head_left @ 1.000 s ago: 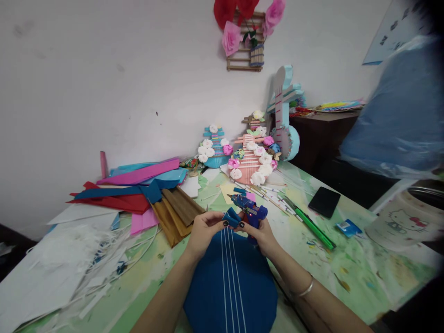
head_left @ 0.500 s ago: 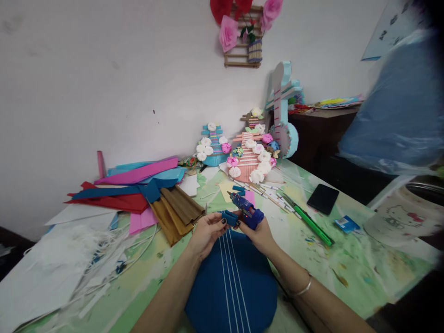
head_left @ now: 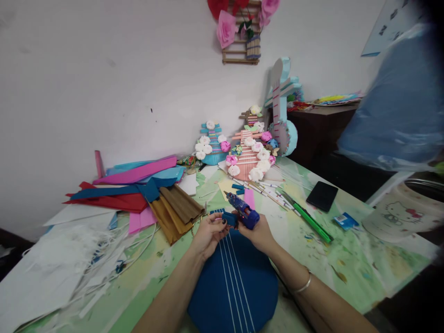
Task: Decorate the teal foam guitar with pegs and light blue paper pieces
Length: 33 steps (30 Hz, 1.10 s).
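My left hand (head_left: 209, 233) pinches a small blue paper-covered piece (head_left: 229, 219) between thumb and fingers. Close beside it, my right hand (head_left: 257, 233) is wrapped round a dark blue hot glue gun (head_left: 243, 208), its nozzle pointing up and to the left. The fingertips of my right hand are near the blue piece; whether they grip it too I cannot tell. Below both hands lies a round blue lute-shaped craft body (head_left: 232, 282) with white strings running along it. Its neck is partly hidden behind my hands. Small blue pieces (head_left: 238, 188) rest on the table beyond the gun.
Folded crepe paper (head_left: 138, 192) and white scraps (head_left: 76, 249) cover the left side. Decorated lute models (head_left: 248, 157) stand against the wall. A green utility knife (head_left: 312, 222), a black phone (head_left: 322, 196), a blue packet (head_left: 346, 221) and a white bucket (head_left: 398, 215) are at right.
My right hand has tilted the glue gun slightly, bringing its body a little down and left. The blue piece stays in my left hand, and the view has shifted a little.
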Tool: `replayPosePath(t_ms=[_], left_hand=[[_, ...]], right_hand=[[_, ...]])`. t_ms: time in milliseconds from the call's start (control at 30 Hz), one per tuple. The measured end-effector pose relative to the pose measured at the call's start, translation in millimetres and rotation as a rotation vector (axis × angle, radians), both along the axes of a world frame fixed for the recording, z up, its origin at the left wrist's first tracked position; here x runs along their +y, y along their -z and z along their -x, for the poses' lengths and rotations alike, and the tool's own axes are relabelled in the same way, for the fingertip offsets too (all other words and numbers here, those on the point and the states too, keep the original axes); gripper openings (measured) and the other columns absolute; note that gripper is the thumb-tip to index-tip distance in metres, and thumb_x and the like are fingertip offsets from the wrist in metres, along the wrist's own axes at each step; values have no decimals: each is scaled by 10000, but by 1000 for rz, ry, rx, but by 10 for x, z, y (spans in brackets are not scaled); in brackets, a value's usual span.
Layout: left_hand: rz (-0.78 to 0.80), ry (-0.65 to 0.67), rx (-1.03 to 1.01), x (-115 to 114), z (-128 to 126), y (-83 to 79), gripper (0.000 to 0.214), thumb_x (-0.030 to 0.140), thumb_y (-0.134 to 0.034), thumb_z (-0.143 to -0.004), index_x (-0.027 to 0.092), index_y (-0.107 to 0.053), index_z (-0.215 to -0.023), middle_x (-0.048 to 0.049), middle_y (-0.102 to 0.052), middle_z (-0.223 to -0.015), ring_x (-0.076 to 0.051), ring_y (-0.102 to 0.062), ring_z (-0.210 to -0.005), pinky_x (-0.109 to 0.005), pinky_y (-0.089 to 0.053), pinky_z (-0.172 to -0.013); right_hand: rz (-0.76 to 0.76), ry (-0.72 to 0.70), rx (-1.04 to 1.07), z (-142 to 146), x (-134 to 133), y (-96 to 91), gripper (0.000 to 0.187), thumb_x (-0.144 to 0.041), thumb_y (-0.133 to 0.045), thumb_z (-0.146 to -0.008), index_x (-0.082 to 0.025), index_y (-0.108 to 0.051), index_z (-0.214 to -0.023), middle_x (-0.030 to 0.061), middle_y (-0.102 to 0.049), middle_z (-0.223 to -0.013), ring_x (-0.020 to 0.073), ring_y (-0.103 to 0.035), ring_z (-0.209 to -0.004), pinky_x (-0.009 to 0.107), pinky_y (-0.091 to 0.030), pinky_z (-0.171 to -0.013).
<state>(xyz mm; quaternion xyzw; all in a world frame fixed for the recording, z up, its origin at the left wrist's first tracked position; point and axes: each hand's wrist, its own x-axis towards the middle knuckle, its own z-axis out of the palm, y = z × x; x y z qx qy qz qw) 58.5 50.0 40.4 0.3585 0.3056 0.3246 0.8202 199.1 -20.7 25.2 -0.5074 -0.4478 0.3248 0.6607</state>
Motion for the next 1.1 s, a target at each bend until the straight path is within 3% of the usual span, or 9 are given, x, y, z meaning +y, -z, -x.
replayPosePath(t_ms=[267,600,800,967,1100], left_hand=[[33,8,-16,-17,-28,46,331,72,-806,-544,120,-615,-809,-30,-674,-661,-113,-626,-592,-227,-486,-622],[87,98,-65,41,15,52,276,45,-731,-642,125,-592,-867,-53,-659,-728,-142,-641,-682,-242,-488,-646],[177,64,-111,32,19,42,246,-1,-667,-679,148,-591,-859,-34,-642,-683,-142,-636,-662,-269,-499,-664],[168,47,-116,32,28,11,230,6,-652,-688,131,-607,-876,-43,-653,-701,-131,-621,-616,-280,-508,-654],[149,-27,-143,71,56,-18,170,21,-639,-695,111,-611,-835,-50,-658,-682,-128,-618,-593,-275,-511,-644]], right_hand=[[0,42,-24,2,11,116,255,-170,-672,-643,-180,-717,-894,-1,-684,-643,182,-617,-582,310,-510,-612],[-17,-9,88,34,37,-26,247,-206,-629,-645,-153,-657,-884,-6,-688,-628,169,-653,-558,307,-549,-621],[-3,11,152,25,48,-70,239,-235,-599,-646,-156,-631,-869,2,-702,-644,174,-668,-559,321,-565,-630],[40,89,131,-1,70,-57,261,-255,-591,-635,-140,-614,-868,42,-714,-686,209,-688,-608,332,-562,-612],[87,244,39,-141,128,47,290,-277,-567,-655,-119,-604,-896,61,-701,-670,223,-683,-611,343,-548,-595]])
